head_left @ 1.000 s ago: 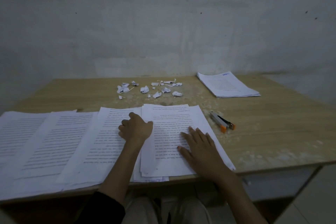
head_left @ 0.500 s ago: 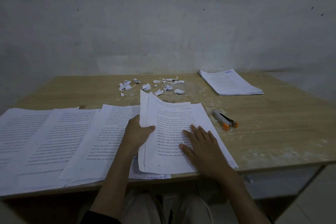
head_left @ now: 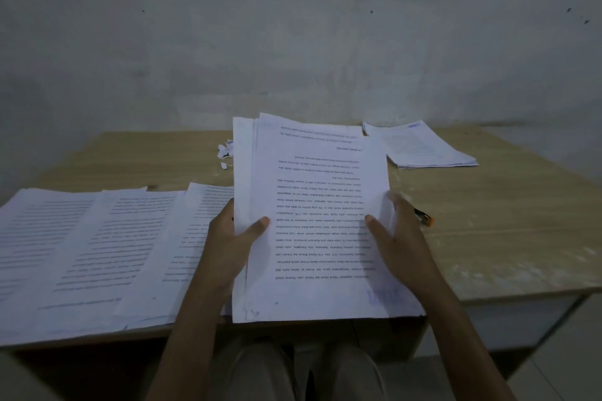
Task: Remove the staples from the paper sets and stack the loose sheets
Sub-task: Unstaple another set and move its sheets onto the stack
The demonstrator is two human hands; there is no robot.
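Note:
I hold a set of printed sheets (head_left: 312,221) upright above the front edge of the wooden table (head_left: 495,225). My left hand (head_left: 233,238) grips its left edge, thumb on the front page. My right hand (head_left: 395,238) grips the right edge, thumb on the page and fingers behind. Several other printed sheets (head_left: 97,247) lie fanned out on the table to the left. An orange and grey staple tool (head_left: 423,217) lies on the table, partly hidden behind my right hand.
A stack of sheets (head_left: 420,146) lies at the far right of the table. Torn paper scraps (head_left: 225,153) sit behind the held set, mostly hidden by it. A grey wall stands behind the table. My knees are below the table's front edge.
The paper set lay flat under both hands. My left hand lifted its left edge, and now both hands hold the set raised off the table.

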